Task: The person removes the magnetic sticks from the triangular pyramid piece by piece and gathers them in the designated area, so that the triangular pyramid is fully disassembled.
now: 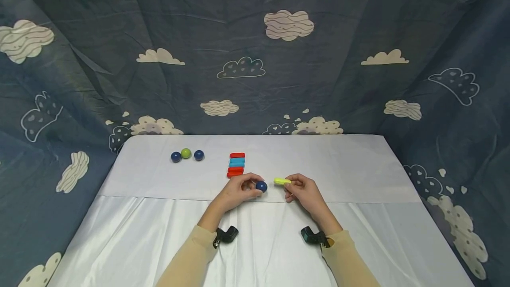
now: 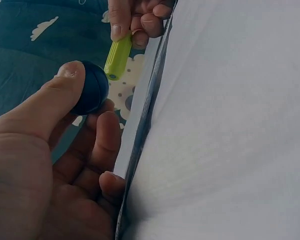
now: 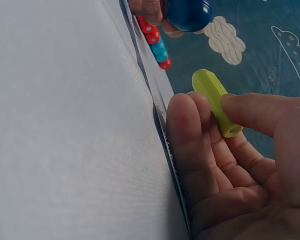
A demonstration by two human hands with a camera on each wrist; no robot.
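Between thumb and fingers, my left hand (image 1: 237, 191) pinches a dark blue ball (image 1: 261, 186). A yellow-green ridged rod (image 1: 282, 181) is pinched in my right hand (image 1: 304, 191), its free end pointing left toward the ball. In the head view a small gap separates rod and ball. The left wrist view shows the ball (image 2: 92, 89) gripped under the thumb, with the rod (image 2: 118, 57) just beyond it. Seen from the right wrist, the rod (image 3: 215, 102) has a small round socket in its near end.
Behind my left hand lies a row of red rods (image 1: 237, 155) and blue rods (image 1: 237, 162). Farther left on the white table (image 1: 338, 167) sit a green ball (image 1: 185, 153) and two dark blue balls (image 1: 198, 155). A cloud-patterned curtain (image 1: 318, 87) hangs behind.
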